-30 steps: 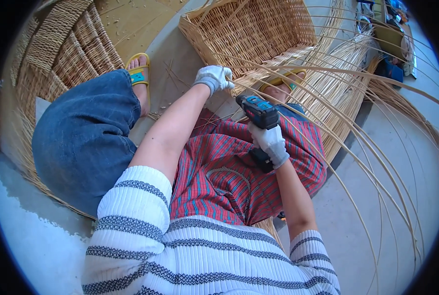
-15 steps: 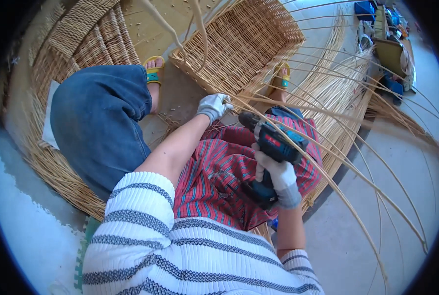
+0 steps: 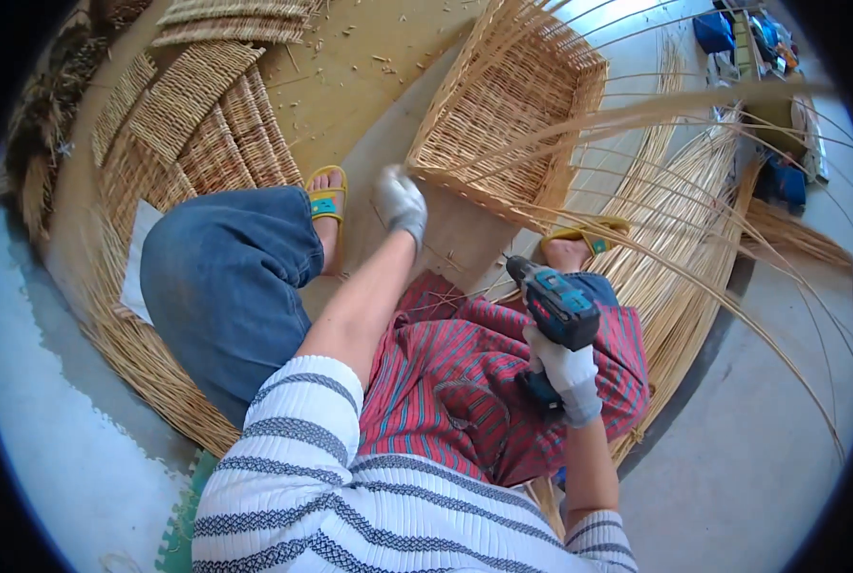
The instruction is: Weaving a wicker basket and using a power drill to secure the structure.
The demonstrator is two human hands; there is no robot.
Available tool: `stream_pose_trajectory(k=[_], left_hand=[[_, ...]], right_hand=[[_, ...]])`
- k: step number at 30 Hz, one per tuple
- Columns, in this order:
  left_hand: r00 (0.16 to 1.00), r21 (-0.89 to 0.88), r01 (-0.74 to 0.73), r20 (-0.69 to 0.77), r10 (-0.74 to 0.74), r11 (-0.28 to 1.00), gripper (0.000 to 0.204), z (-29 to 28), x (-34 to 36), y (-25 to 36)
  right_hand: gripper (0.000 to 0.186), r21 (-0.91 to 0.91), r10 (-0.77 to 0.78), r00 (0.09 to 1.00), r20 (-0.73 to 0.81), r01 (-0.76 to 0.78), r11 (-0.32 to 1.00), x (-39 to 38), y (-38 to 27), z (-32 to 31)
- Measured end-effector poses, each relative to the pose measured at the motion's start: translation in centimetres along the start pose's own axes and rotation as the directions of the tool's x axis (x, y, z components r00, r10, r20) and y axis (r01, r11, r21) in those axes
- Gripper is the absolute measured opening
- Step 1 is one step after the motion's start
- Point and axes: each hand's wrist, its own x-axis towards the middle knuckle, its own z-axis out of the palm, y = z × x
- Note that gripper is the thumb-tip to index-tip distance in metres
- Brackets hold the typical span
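Note:
My left hand [image 3: 401, 201], in a pale glove, is at the near-left corner of a woven wicker basket [image 3: 493, 143]; motion blurs its fingers, so I cannot tell whether they grip it. Long pale strands [image 3: 694, 275] stick out from the basket and arch to the right, some blurred. My right hand [image 3: 557, 363], also gloved, is closed on the handle of a black and teal cordless drill [image 3: 560, 304], held over red striped cloth [image 3: 436, 401] on my lap, its bit pointing up and left toward the basket.
Stacked woven panels [image 3: 183, 105] lie at upper left, dark dried material [image 3: 35, 162] at the far-left edge. Bundles of long strands [image 3: 677, 201] lie to the right, blue items and other clutter [image 3: 789, 181] at upper right. Scraps litter a tan board [image 3: 360, 67]. My sandalled feet [image 3: 326, 205] flank the basket.
The basket has shifted right and turned in view. Loose strands have swung rightward over it. My left hand has moved to the left along the basket. The drill remains in my right hand.

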Motion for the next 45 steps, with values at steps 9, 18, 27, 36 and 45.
stream_pose_trajectory(k=[9, 18, 27, 36, 45], left_hand=[[0.787, 0.541, -0.077, 0.549, -0.282, 0.838, 0.045, 0.1, 1.8, 4.0], [0.703, 0.641, 0.051, 0.522, -0.484, 0.766, 0.049, 0.3, 1.4, 4.9], [0.659, 0.636, 0.008, 0.577, -0.483, 0.772, 0.044, -0.5, 0.3, 5.4], [0.404, 0.765, -0.049, 0.603, -0.688, 0.642, 0.047, -1.8, -1.4, 5.1], [0.401, 0.724, 0.096, 0.6, -0.692, 0.683, 0.047, -2.4, -2.3, 5.9]], right_hand=[[0.031, -0.435, -0.372, 0.924, 0.092, 0.373, 0.82, 2.9, 0.7, 3.8], [0.034, -0.325, -0.047, 0.996, 0.073, 0.069, 0.943, 6.1, 0.1, 3.3], [0.041, -0.401, -0.209, 0.976, 0.061, 0.216, 0.89, 6.1, -0.4, 4.6], [0.041, -0.409, -0.449, 0.883, 0.135, 0.462, 0.787, 4.8, -0.9, 4.5], [0.034, -0.43, -0.176, 0.978, 0.11, 0.207, 0.879, 4.4, 1.9, 4.7]])
